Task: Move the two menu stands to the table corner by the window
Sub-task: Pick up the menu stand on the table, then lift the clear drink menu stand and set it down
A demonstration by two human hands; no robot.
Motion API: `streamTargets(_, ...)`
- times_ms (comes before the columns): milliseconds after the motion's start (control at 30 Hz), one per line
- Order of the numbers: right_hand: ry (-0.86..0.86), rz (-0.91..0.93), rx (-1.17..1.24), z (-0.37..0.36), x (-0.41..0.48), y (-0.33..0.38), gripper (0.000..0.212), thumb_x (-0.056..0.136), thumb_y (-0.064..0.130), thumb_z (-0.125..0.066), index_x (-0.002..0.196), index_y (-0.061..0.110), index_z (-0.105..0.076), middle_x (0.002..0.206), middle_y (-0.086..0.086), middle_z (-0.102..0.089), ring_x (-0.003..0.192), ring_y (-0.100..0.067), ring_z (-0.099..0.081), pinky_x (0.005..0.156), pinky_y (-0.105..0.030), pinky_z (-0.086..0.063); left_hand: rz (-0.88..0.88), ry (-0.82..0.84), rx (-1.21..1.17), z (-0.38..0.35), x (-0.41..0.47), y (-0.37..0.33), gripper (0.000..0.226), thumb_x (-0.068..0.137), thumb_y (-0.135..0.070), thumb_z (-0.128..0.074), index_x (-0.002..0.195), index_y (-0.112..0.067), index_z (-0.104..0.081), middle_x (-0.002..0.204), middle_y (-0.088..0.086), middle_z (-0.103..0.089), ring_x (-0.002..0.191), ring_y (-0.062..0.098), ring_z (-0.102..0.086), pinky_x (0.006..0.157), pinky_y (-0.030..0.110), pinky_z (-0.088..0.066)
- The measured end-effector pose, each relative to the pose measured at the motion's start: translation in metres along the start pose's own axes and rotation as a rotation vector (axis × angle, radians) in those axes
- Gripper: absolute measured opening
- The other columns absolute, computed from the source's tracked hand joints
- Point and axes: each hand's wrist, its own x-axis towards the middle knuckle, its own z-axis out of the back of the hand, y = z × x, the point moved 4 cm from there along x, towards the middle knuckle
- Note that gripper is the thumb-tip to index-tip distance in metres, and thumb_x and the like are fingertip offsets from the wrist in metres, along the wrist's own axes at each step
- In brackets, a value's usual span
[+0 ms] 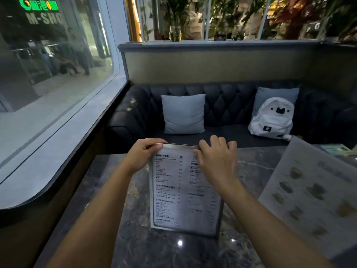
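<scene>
Hands both clamped on top edge of the drinks menu stand (173, 192): left hand (144, 153) on its window-side top corner, right hand (217, 157) on the other, thumbs in front, fingers over the back. Stand is upright on the table (119, 190), about mid-table, well apart from the window (54, 78) corner. Second stand (313, 192), with food photos, is right of the first, tilted and blurred, at the side away from the window.

Dark grey marbled table (119, 190), white black-print menu stand (173, 192), white backpack (271, 120)
</scene>
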Motion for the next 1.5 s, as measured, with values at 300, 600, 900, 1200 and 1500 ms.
streamTargets(300,0.002,-0.036,0.020,0.003,-0.002,0.003,0.021,0.076,0.033,-0.067,0.067,0.016,-0.059,0.064,-0.004,-0.055,0.060,-0.023,-0.050,0.057,-0.033,-0.036,-0.008,-0.031,-0.046,-0.002,-0.005,-0.002,0.021,0.087,-0.007,-0.054,0.095,-0.021,-0.068,0.093,0.002,-0.068,0.087,0.011,-0.062,0.077,0.016,-0.050)
streamTargets(600,0.074,-0.060,0.067,0.004,-0.003,0.011,0.022,0.076,0.035,-0.068,0.070,0.015,-0.060,0.068,-0.005,-0.057,0.063,-0.024,-0.052,0.060,-0.033,-0.039,0.014,-0.119,0.073,0.006,-0.022,0.004,0.019,0.088,-0.012,-0.055,0.102,-0.013,-0.068,0.104,0.016,-0.066,0.098,0.027,-0.060,0.090,0.042,-0.048)
streamTargets(900,0.261,-0.015,0.130,0.005,-0.005,0.004,0.026,0.087,0.033,-0.051,0.101,0.012,-0.058,0.098,-0.011,-0.061,0.089,-0.029,-0.053,0.079,-0.039,-0.036,0.022,-0.140,0.438,0.011,-0.025,-0.010,0.028,0.086,-0.035,-0.055,0.111,-0.026,-0.062,0.095,0.003,-0.058,0.092,0.021,-0.056,0.088,0.045,-0.048)
streamTargets(1200,0.330,-0.023,0.143,0.029,-0.016,-0.067,0.043,0.092,0.038,-0.043,0.130,0.018,-0.040,0.125,-0.007,-0.050,0.109,-0.025,-0.047,0.088,-0.038,-0.031,-0.403,-0.285,0.530,-0.052,-0.008,-0.099,0.033,0.086,-0.031,-0.057,0.115,-0.015,-0.059,0.108,0.011,-0.062,0.098,0.029,-0.055,0.083,0.042,-0.045)
streamTargets(1500,0.193,-0.217,-0.061,0.087,-0.039,-0.193,0.036,0.089,0.034,-0.049,0.121,0.016,-0.049,0.115,-0.007,-0.058,0.103,-0.027,-0.052,0.082,-0.038,-0.035,-0.556,-0.059,0.379,-0.180,0.020,-0.170,0.033,0.087,-0.036,-0.055,0.112,-0.015,-0.060,0.111,0.007,-0.066,0.104,0.025,-0.055,0.086,0.041,-0.046)
